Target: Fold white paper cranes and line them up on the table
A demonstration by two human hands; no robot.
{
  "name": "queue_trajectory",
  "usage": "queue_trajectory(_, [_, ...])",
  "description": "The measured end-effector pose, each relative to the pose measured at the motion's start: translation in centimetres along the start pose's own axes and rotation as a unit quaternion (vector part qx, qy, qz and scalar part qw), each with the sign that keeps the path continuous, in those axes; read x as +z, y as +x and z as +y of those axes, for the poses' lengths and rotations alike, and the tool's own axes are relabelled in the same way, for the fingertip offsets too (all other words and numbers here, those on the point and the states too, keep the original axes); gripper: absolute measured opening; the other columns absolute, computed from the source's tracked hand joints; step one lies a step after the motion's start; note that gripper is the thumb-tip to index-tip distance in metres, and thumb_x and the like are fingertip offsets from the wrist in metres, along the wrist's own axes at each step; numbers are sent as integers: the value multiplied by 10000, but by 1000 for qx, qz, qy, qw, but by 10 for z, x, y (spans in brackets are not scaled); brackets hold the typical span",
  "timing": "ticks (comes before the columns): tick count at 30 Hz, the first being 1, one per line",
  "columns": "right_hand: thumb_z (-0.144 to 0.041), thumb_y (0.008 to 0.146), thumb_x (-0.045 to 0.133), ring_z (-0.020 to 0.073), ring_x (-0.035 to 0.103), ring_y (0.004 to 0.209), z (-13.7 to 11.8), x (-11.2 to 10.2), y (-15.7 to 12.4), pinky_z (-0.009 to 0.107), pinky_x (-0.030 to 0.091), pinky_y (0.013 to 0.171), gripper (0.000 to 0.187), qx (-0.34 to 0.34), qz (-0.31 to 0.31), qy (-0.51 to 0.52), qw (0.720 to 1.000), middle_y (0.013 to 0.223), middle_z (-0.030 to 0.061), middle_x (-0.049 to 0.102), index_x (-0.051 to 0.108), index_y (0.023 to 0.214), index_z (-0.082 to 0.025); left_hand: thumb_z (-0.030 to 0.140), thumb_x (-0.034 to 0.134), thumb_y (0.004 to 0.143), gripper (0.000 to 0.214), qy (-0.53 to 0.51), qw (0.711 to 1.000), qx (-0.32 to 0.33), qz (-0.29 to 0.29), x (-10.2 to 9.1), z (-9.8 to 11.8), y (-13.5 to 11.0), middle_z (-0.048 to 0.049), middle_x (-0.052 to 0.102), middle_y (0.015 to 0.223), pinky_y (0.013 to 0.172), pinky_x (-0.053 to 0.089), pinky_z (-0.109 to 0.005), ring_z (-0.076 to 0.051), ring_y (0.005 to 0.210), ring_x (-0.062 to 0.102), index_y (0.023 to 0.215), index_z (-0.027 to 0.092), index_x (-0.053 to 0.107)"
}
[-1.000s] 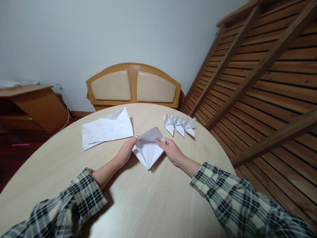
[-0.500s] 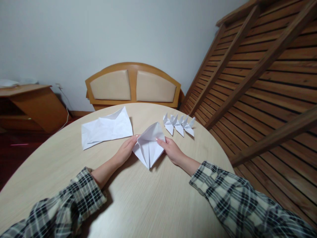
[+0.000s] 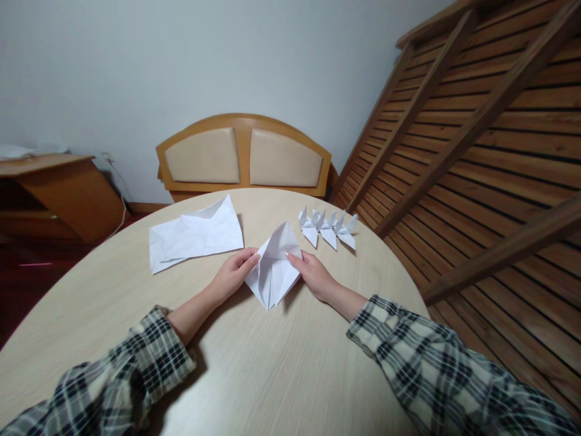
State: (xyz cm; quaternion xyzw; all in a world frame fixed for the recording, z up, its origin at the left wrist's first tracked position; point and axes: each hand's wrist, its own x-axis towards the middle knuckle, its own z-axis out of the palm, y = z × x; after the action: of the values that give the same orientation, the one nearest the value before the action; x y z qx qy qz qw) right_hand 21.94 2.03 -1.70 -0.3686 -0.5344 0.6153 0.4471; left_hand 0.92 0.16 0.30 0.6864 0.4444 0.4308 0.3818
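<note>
A partly folded sheet of white paper is held between my two hands over the middle of the table. Its upper flap stands raised to a point, and creased layers narrow to a tip toward me. My left hand pinches the left corner, thumb on top. On the opposite side, my right hand grips the right edge with its thumb pressed on the inner face. The fingers beneath the paper are hidden on both sides.
Creased white paper sheets lie at the left on the round wooden table. Three folded paper cranes stand in a row at the back right. Beyond are a padded headboard and a slatted wooden frame leaning on the right.
My left thumb has moved onto the front of the left corner, drawing that side inward. The paper's peak and lower tip have shifted slightly left. My right hand stays nearly still.
</note>
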Motion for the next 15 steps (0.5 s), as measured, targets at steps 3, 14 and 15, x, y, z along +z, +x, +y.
queue_trajectory(3, [-564, 770, 708, 204, 619, 827, 0, 1, -1, 352, 469, 768, 418, -7, -6, -12, 1000, 927, 81, 706, 662, 937, -183, 570, 538, 865, 453, -9, 1000, -6, 1, 1, 0, 0, -51, 679, 832, 647, 443, -276, -183, 732, 574, 924, 151, 701])
queue_trajectory(14, [-621, 830, 622, 236, 618, 957, -2, 4, -4, 376, 481, 837, 468, -44, 11, -71, 996, 1039, 106, 694, 634, 1008, -188, 555, 631, 778, 405, -44, 997, -47, 32, 2, 2, 1, -7, 614, 680, 530, 347, -235, -131, 594, 499, 816, 154, 666])
queue_trajectory(15, [-628, 833, 614, 238, 617, 958, -3, 5, -4, 374, 477, 836, 471, -44, 12, -68, 997, 1026, 102, 695, 637, 1003, -189, 553, 642, 770, 403, -48, 997, -52, 33, 3, 2, 1, -7, 617, 677, 526, 344, -233, -130, 589, 499, 816, 153, 667])
